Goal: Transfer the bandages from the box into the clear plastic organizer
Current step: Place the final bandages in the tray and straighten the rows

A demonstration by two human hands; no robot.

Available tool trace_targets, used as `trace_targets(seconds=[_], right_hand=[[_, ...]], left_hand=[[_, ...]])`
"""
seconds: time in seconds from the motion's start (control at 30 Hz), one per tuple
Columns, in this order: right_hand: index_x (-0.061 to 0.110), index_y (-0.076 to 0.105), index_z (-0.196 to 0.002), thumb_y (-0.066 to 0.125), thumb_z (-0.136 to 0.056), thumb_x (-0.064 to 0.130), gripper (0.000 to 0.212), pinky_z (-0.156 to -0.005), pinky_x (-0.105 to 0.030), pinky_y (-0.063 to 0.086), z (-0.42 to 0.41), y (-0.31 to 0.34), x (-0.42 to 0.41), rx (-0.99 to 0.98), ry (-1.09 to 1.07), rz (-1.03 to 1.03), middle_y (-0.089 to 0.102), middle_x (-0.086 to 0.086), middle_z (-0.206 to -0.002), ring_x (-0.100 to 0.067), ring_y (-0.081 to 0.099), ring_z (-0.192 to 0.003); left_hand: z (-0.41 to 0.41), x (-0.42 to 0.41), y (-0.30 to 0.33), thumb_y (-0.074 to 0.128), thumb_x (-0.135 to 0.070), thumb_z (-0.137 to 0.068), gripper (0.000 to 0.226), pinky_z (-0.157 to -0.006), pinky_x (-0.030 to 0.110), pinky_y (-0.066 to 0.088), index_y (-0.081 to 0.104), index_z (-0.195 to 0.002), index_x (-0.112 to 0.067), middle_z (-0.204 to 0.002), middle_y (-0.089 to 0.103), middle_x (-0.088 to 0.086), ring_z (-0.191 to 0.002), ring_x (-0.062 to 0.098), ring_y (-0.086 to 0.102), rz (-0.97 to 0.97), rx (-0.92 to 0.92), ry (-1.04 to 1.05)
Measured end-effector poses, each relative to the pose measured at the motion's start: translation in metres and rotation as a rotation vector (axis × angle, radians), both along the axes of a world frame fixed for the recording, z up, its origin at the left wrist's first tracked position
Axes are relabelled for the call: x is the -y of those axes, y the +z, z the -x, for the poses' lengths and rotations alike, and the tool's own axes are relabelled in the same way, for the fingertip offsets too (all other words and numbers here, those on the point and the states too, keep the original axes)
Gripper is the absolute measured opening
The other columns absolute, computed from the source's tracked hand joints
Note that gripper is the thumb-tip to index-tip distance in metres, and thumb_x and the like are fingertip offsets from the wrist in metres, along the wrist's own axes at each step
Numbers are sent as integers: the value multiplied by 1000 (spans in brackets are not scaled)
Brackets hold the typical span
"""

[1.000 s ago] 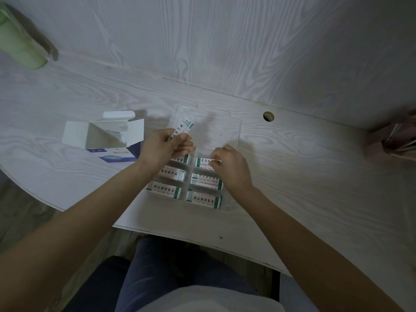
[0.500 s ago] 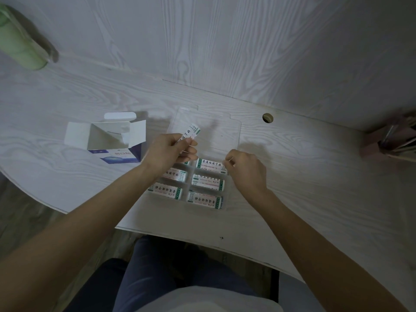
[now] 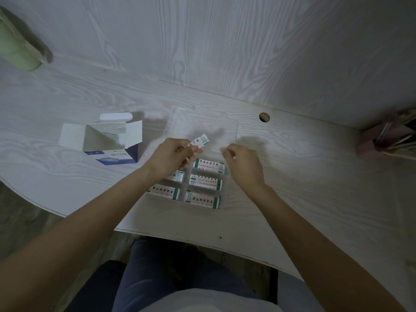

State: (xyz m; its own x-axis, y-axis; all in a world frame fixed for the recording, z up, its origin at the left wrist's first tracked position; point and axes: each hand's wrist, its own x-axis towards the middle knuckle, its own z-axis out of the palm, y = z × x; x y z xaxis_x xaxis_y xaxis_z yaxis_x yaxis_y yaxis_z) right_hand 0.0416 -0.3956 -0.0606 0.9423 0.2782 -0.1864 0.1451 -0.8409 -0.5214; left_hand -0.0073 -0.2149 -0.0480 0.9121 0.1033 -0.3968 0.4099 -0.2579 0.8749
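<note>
Above the clear plastic compartmented organizer (image 3: 227, 176), left hand (image 3: 171, 157) pinching white green-printed bandage strips (image 3: 199, 141); right hand (image 3: 244, 163) empty, loosely curled; open white-and-purple cardboard box (image 3: 105, 140) aside; next, probably passing one strip across

The pale wood-grain surface (image 3: 292, 176) carries an open box (image 3: 105, 140), a clear organizer (image 3: 227, 174) beside it, and a green cup (image 3: 15, 50) far left.

Bandage (image 3: 199, 141) in left hand (image 3: 172, 157)
</note>
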Motion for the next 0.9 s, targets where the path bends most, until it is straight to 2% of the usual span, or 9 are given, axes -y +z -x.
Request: trace_targets(seconds=[0.03, 0.1, 0.2, 0.3, 0.4, 0.47, 0.6, 0.77, 0.9], right_hand=[[6, 68, -91, 47, -98, 37, 37, -62, -29, 52, -3, 5, -1, -89, -58, -196, 69, -6, -83, -18, 64, -70], [11, 68, -95, 53, -96, 32, 26, -53, -19, 47, -7, 15, -3, -278, -106, -503, 69, -2, -84, -8, 61, -62], [12, 70, -93, 66, -88, 12, 7, -52, -11, 42, -11, 16, -3, -301, -38, -634, 67, 3, -82, 5, 59, -61], [13, 73, -86, 69, -83, 5, 10, -63, -11, 45, -14, 3, 1, -236, -61, -565, 68, 7, -79, 8, 60, -66], [14, 73, -85, 71, -82, 10, 5, -68, -10, 47, -12, -7, 8, -198, -115, -472, 70, 7, -80, 5, 62, -73], [14, 73, -83, 71, -83, 11, 3, -66, -10, 47, -9, -13, 9, -154, -110, -395, 71, 4, -83, 2, 62, -74], [18, 71, -85, 67, -86, 18, 5, -69, -28, 51, -1, -21, 6, -98, -97, -187, 72, 4, -88, -8, 63, -80], [17, 70, -101, 58, -92, 25, 17, -65, -26, 39, 4, -23, 2, -52, 23, 48, 66, 0, -98, -14, 59, -88], [18, 68, -106, 57, -92, 32, 22, -69, -30, 43, 1, -24, 0, -22, 125, 174, 54, -3, -103, -19, 54, -95]], left_hand=[[-1, 1, -2, 53, -21, -95, 20, -61, 26, 48, 71, -94, -12, -65, 63, -7, -52, 5, 52, -26, 3, -34], [-5, 4, -3, 55, -22, -94, 20, -57, 24, 43, 70, -85, -13, -57, 62, -10, -50, 7, 49, -63, -6, -100], [-10, 10, -1, 58, -25, -92, 19, -51, 16, 39, 65, -77, -16, -53, 62, -11, -44, 1, 49, -133, -19, -228], [-15, 13, -4, 58, -18, -93, 6, -54, 20, 49, 59, -87, -18, -74, 69, 0, -52, 6, 59, -170, -9, -198], [-19, 14, -7, 56, -9, -93, 7, -58, 21, 51, 58, -94, -16, -85, 63, 2, -67, 13, 61, -326, 31, -159], [-21, 15, -11, 58, -12, -92, 8, -67, 26, 47, 62, -97, -16, -93, 61, 1, -77, 16, 58, -493, 46, -233], [-21, 18, -21, 58, -22, -93, 17, -74, 34, 50, 65, -109, -21, -107, 60, 3, -92, 22, 60, -750, 38, -371], [-21, 20, -24, 56, -23, -93, 24, -77, 35, 47, 63, -116, -18, -113, 54, 6, -102, 24, 55, -878, 25, -442], [-22, 20, -22, 57, -23, -93, 29, -80, 37, 48, 61, -121, -17, -116, 48, 8, -110, 25, 49, -932, 7, -480]])
